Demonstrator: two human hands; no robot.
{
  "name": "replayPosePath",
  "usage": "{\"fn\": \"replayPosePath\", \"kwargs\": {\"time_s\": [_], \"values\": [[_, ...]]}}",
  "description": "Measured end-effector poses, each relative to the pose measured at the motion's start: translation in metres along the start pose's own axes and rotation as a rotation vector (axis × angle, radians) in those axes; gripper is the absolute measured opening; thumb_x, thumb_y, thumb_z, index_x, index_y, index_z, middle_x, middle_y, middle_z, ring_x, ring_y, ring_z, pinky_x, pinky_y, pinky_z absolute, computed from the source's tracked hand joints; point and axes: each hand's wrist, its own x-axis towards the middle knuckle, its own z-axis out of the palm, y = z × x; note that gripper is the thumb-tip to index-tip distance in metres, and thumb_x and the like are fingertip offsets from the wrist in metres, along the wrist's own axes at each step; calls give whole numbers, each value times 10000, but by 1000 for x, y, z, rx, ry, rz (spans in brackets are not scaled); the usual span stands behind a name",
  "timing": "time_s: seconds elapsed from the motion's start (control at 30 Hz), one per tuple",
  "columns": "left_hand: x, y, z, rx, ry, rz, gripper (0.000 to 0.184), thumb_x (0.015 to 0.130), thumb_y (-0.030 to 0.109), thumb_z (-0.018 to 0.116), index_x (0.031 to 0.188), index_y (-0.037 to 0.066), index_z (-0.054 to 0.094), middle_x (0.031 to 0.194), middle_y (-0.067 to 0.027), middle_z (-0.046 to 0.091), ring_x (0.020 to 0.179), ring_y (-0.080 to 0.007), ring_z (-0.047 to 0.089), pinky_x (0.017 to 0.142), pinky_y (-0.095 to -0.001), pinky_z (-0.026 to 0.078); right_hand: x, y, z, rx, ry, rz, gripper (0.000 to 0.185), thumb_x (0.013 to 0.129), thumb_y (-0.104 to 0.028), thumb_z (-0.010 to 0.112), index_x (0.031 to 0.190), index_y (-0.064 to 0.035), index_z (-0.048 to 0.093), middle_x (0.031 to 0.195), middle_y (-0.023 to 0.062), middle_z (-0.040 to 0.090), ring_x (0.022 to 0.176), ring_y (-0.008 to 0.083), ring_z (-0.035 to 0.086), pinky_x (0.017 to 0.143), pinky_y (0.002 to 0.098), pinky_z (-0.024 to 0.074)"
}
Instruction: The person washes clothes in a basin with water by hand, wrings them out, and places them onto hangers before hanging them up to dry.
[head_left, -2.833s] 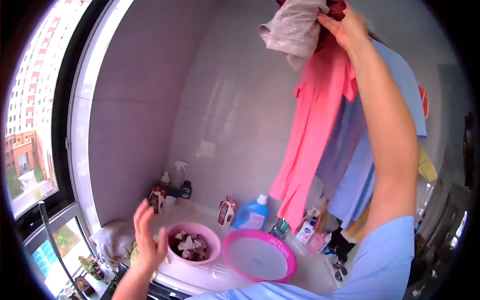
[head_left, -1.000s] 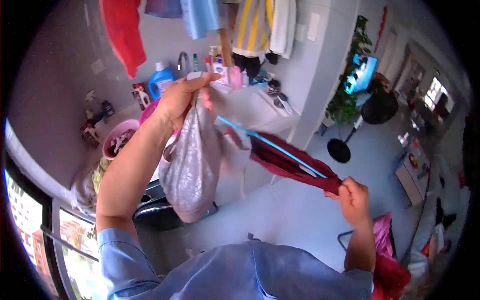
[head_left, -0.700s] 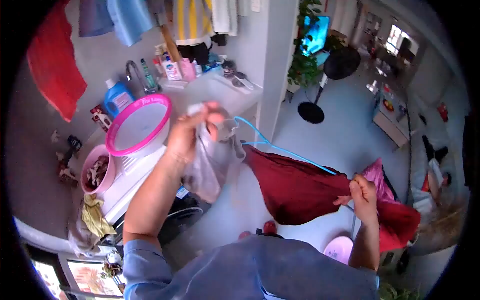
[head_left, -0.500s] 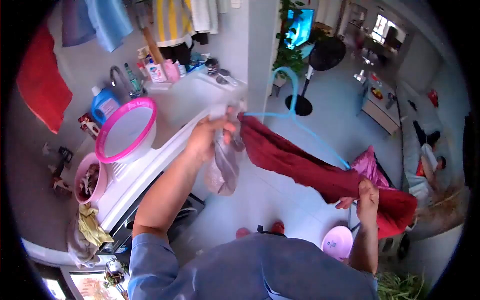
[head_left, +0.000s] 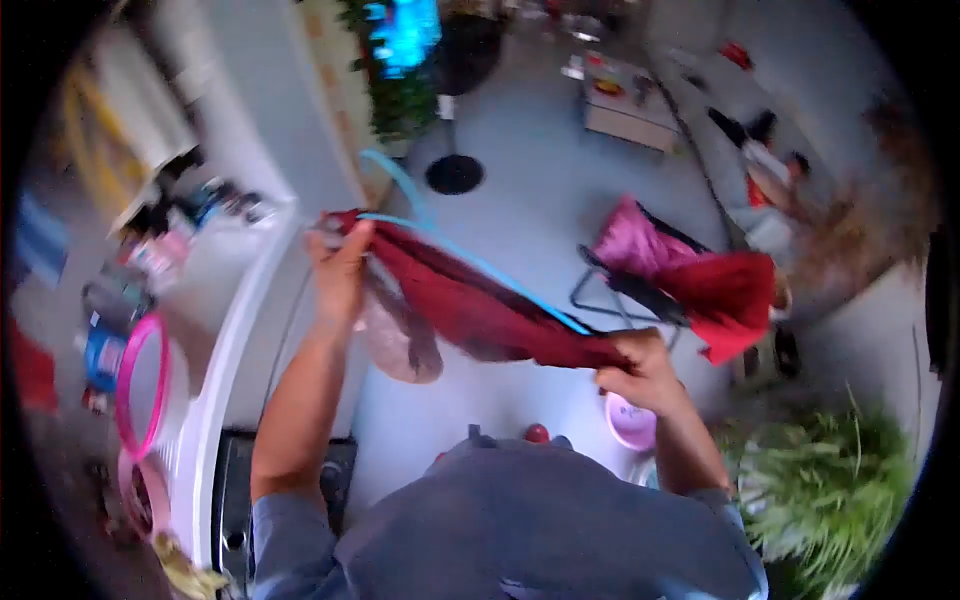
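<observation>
1. The right hand point(head_left: 645, 370) is clamping one end of a maroon garment point(head_left: 480, 325), stretching it in mid-air before the person's body.
2. The left hand point(head_left: 340, 265) is closing its fingers at the garment's opposite end, while a pale garment point(head_left: 405, 345) is hanging from that same grip.
3. A light blue hanger point(head_left: 490, 270) is running along the maroon garment's upper edge, its hook leaning above the left hand.
4. Beyond the grip, a pink-rimmed basin point(head_left: 121, 400) is standing on the white table point(head_left: 228, 360); its rim lettering, showing "Jiu Long" in earlier frames, is now blurring past reading.
5. Near the basin, a blue bottle point(head_left: 103, 355) is carrying a label too smeared to make out; dark marks inside a pink bowl point(head_left: 632, 432) on the floor are likewise staying illegible.
6. Compared with half a second ago, the view is swinging rightward, the table is sliding toward the left edge, the hook is tipping from upright, and red cloth point(head_left: 725, 295) and a leafy plant point(head_left: 815, 490) are showing more fully.
</observation>
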Motion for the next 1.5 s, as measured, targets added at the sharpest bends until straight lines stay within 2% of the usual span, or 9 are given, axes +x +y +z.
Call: {"fn": "replayPosePath", "kwargs": {"time_s": [0.23, 0.47, 0.73, 0.8, 0.9, 1.03, 1.17, 1.2, 1.5], "values": [[11, -83, 59, 154, -40, -41, 272, 855, 124, 576, 1111, 34, 561, 946, -55, 601, 833, -159, 579, 754, -288, 478, -52, 66, -63, 5, 259, 353, 342, 918, -311, 506, 766, -10, 558, 563, 66, 556, 453, 139, 577, 412, 261, 436], [-9, -146, 138, -64, -529, -487, 319, 877, 167, 516, 1136, -17, 537, 1017, -77, 615, 886, -153, 568, 739, -277, 460, -131, 124, -131, 327, 599, 589, 312, 946, -282, 461, 852, -1, 558, 676, 73, 585, 508, 132, 572, 459, 258, 467], [-14, -253, 255, -397, -378, -714, 243, 884, 154, 461, 1060, 15, 557, 943, -74, 584, 791, -176, 553, 738, -273, 487, -190, 159, -151, 351, 797, 436, 385, 929, -350, 474, 781, 3, 520, 622, 126, 601, 477, 191, 591, 433, 272, 460], [0, -295, 269, -100, -518, -566, 274, 870, 180, 453, 1081, 26, 535, 965, -95, 574, 823, -205, 554, 747, -310, 496, -194, 158, -159, 310, 871, 449, 383, 927, -354, 478, 792, 2, 523, 631, 124, 609, 483, 184, 594, 443, 272, 467], [0, -270, 342, -435, -404, -943, 283, 853, 180, 455, 1085, 30, 519, 987, -110, 557, 857, -237, 547, 758, -349, 500, -201, 165, -177, 283, 965, 477, 389, 932, -367, 466, 840, 0, 556, 658, 102, 624, 508, 151, 597, 484, 252, 475], [12, -278, 395, -328, -335, -778, 224, 835, 168, 480, 1006, 26, 514, 1002, -125, 544, 905, -260, 548, 734, -404, 528, -189, 187, -209, 211, 986, 822, 386, 896, -380, 535, 844, -2, 594, 669, 87, 624, 598, 156, 595, 537, 283, 458], [34, -305, 441, -252, -444, -693, 227, 844, 183, 495, 995, 17, 529, 958, -117, 553, 810, -238, 578, 678, -417, 565, -169, 239, -216, -460, 634, 843, 281, 782, -265, 694, 779, 0, 603, 664, 132, 573, 610, 202, 573, 563, 337, 444], [38, -304, 453, -229, -464, -680, 218, 850, 168, 482, 992, 13, 540, 938, -114, 573, 823, -236, 591, 679, -404, 565, -155, 252, -217, -313, 600, 975, 260, 787, -232, 693, 818, 1, 580, 678, 119, 567, 612, 198, 555, 576, 326, 437], [114, -352, 521, 1, -755, -704, 186, 895, 179, 511, 989, 25, 561, 869, -60, 602, 795, -174, 608, 648, -342, 558, -28, 323, -282, 176, 1003, 594, 174, 962, -204, 437, 918, -54, 511, 687, -40, 402, 618, 53, 361, 552, 201, 315]]}}
